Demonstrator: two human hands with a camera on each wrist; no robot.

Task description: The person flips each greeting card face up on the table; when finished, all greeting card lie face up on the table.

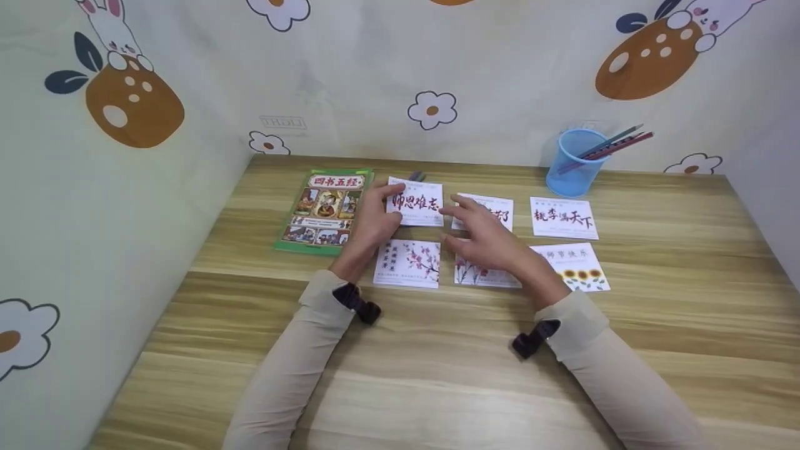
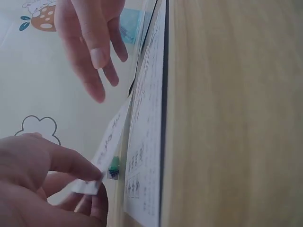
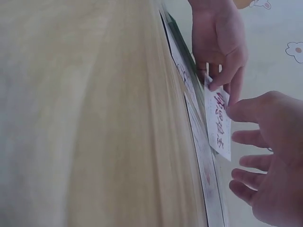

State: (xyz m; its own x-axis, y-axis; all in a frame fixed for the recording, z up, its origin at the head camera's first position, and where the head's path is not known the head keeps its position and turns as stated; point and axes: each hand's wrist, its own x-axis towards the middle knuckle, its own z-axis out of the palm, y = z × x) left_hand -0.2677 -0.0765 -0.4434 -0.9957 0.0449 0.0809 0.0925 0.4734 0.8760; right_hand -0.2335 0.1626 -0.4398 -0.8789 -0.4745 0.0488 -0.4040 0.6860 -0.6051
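My left hand pinches a white square card with dark red brush characters by its left edge, thumb in front. In the left wrist view this card tilts up off the table. My right hand hovers with fingers spread, fingertips at the card's right edge, holding nothing. It partly covers a second lettered card and a card with pink flowers. Below the pinched card lies a blossom-branch card.
A green-bordered picture book lies at the left. To the right are another red-lettered card and a sunflower card. A blue pencil cup with several pencils stands by the back wall. A small dark item pokes out behind the pinched card.
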